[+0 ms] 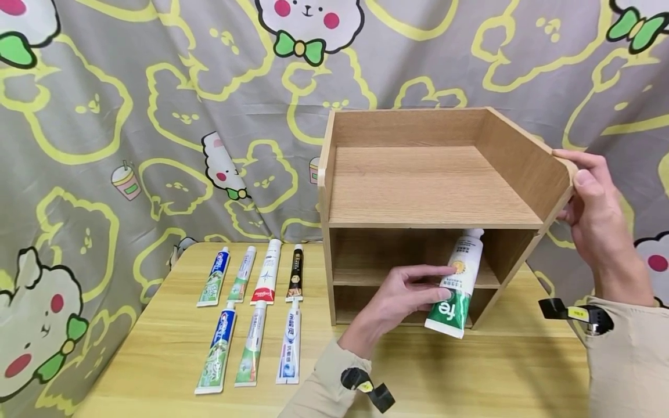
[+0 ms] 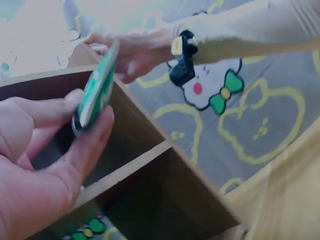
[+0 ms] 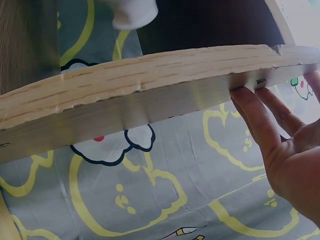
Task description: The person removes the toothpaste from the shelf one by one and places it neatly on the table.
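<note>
My left hand (image 1: 389, 299) pinches a white and green toothpaste tube (image 1: 462, 261) near its flat crimped end. The tube is tilted, and its white cap end points into the middle compartment of a wooden desktop shelf (image 1: 418, 186). In the left wrist view the tube (image 2: 97, 87) shows edge-on between thumb and fingers. My right hand (image 1: 598, 220) grips the shelf's right side panel near its front top corner, thumb at the edge. From the right wrist view, fingertips (image 3: 245, 95) touch the panel's outer face, and a blurred white cap (image 3: 134, 14) shows inside.
Left of the shelf, several toothpaste tubes lie in two rows on the wooden table, among them a red and white tube (image 1: 266, 273), a black tube (image 1: 295, 273) and a blue and green tube (image 1: 216, 351). A patterned grey curtain (image 1: 172, 116) hangs behind.
</note>
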`<action>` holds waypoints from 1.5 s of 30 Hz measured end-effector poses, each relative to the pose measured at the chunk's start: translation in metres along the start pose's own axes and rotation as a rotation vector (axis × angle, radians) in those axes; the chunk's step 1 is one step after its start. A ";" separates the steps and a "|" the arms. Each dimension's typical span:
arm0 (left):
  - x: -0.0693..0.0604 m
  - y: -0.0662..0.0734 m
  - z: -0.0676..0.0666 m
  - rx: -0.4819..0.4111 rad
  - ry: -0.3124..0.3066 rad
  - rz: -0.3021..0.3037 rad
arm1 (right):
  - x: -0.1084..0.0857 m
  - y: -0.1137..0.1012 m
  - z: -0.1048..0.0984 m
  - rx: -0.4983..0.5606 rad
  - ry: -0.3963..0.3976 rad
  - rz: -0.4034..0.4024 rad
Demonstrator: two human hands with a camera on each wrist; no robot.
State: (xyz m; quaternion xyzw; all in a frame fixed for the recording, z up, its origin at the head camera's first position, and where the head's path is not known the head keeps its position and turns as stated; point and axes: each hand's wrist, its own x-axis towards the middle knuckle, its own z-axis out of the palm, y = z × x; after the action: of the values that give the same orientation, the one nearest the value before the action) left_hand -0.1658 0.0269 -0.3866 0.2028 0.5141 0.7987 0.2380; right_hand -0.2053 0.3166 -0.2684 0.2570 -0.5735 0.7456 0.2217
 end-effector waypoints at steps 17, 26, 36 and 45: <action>-0.038 -0.013 0.002 0.027 -0.176 0.132 | -0.001 -0.001 -0.004 -0.029 -0.031 0.012; -0.051 -0.008 0.002 0.117 -0.103 0.194 | -0.001 -0.002 0.000 -0.039 0.007 0.006; -0.067 0.001 -0.002 0.176 0.047 0.307 | -0.001 0.001 -0.008 -0.016 -0.061 0.006; -0.089 0.009 -0.015 0.131 0.046 0.291 | 0.001 0.000 -0.007 0.043 -0.041 0.024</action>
State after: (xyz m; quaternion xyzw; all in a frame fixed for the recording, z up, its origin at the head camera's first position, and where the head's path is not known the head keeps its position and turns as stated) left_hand -0.1042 -0.0391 -0.3915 0.2718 0.5357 0.7939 0.0943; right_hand -0.2068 0.3229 -0.2696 0.2700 -0.5648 0.7548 0.1957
